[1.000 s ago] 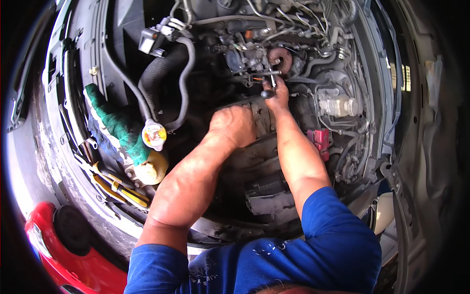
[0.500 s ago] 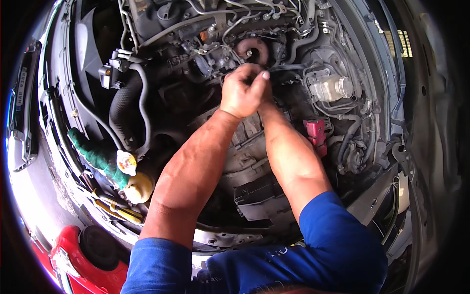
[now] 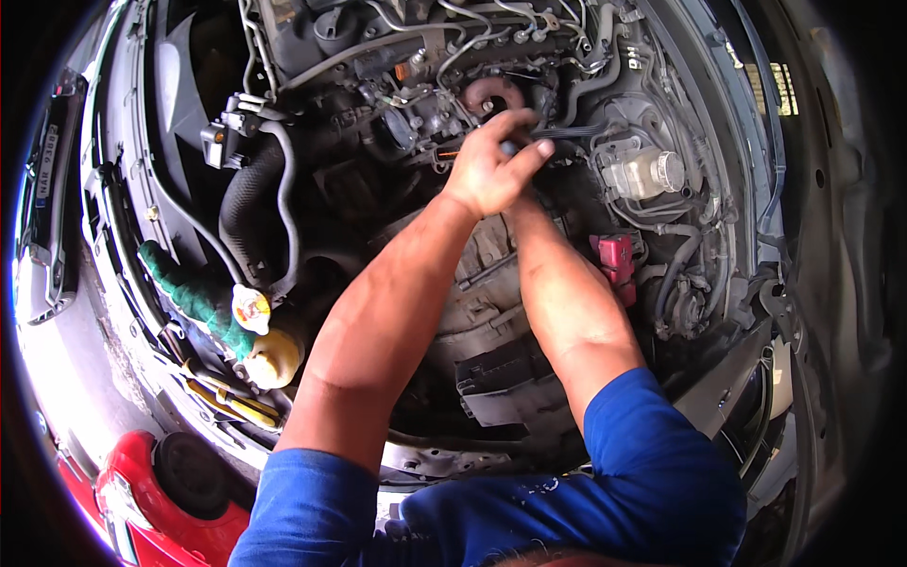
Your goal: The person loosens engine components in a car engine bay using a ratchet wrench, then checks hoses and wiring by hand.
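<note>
Both my arms reach into the middle of a car's engine bay. My left hand [image 3: 491, 170] is over the lower side of the engine, just below a rusty curved pipe [image 3: 494, 94]. Its thumb and forefinger are spread apart, and a small dark rounded end [image 3: 510, 148] shows between them; what it belongs to is hidden. My right hand [image 3: 522, 197] lies under the left one. Only its wrist edge shows, so its fingers and anything in them are out of sight. A thin orange strip [image 3: 448, 154] shows left of the hands.
Right of my hands stand a brake fluid reservoir [image 3: 642, 174] and a red terminal cover [image 3: 616, 257]. At left are a black ribbed hose [image 3: 248, 203], a green cloth [image 3: 194, 293], a yellowish cap [image 3: 274, 359] and yellow-handled pliers [image 3: 231, 404]. A red car [image 3: 156, 491] is lower left.
My left hand's thumb and forefinger have gone from closed together to spread apart, uncovering the dark end between them. The whole view has shifted slightly.
</note>
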